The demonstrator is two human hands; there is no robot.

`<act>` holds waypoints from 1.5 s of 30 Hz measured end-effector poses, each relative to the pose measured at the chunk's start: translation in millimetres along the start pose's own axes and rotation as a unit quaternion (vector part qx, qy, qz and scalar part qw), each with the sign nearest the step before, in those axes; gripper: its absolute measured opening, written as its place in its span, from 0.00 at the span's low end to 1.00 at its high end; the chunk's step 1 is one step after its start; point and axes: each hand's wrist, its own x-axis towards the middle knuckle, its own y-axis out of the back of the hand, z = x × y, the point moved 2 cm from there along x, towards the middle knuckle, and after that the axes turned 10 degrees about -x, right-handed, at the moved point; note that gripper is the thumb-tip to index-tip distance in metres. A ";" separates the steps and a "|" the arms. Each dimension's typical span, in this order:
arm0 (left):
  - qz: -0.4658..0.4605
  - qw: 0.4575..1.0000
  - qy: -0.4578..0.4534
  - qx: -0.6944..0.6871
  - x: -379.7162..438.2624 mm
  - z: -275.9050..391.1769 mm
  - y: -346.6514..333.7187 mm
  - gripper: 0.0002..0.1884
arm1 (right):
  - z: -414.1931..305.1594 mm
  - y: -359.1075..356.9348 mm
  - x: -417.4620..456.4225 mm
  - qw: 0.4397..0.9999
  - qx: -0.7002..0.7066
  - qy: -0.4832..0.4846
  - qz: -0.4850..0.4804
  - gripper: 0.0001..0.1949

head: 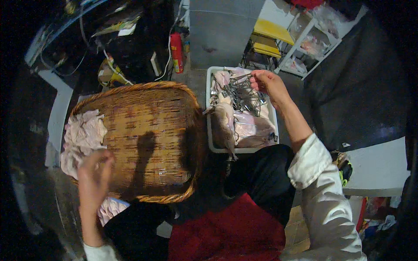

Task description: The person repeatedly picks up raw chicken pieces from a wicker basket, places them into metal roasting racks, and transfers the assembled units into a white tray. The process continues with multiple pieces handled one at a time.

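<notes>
A large wicker basket (pixel 150 130) lies in front of me at the left, with pale raw plucked poultry pieces (pixel 85 130) along its left side. Over the basket's lower left is my left hand (pixel 96 173), blurred, fingers apart, beside the lowest piece. To the right, a white plastic tub (pixel 210 130) holds more raw poultry (pixel 225 119) with a heap of metal wire hooks (pixel 240 94) on top. My right hand (pixel 264 83) is at the tub's upper right, its fingertips pinching a thin metal hook at the heap's edge.
A red fire extinguisher (pixel 176 52) stands beyond the basket. Yellow folding stools (pixel 271 36) and a white shelf rack (pixel 308 42) with bags stand at the upper right. Another container of poultry (pixel 111 210) shows below the basket. A white table (pixel 378 166) is at my right.
</notes>
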 end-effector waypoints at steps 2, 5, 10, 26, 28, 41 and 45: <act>-0.029 0.998 -0.038 0.034 7.7 9.2 -31.6 0.06 | 54.3 30.4 37.4 0.997 -0.080 -0.023 -0.002 0.12; -0.086 0.996 0.030 0.015 19.7 0.5 -76.6 0.05 | 140.3 45.7 76.8 0.945 -0.308 -0.104 0.038 0.13; -0.185 0.981 -0.017 0.063 35.2 -15.5 -107.9 0.07 | 203.8 35.0 102.7 0.839 -0.537 0.067 0.062 0.16; -0.219 0.973 0.033 0.063 47.3 -42.3 -121.4 0.10 | 199.3 37.2 132.9 0.748 -0.633 0.196 0.035 0.10; -0.244 0.961 0.084 0.099 48.2 -43.0 -121.1 0.10 | 196.3 40.7 132.4 0.748 -0.635 0.188 0.043 0.09; -0.227 0.972 0.017 0.063 47.7 -40.9 -120.6 0.09 | 213.9 38.4 115.3 0.779 -0.588 0.206 0.067 0.05; -0.235 0.968 0.016 0.081 48.2 -39.4 -121.4 0.08 | 212.2 42.7 108.6 0.791 -0.572 0.208 0.067 0.04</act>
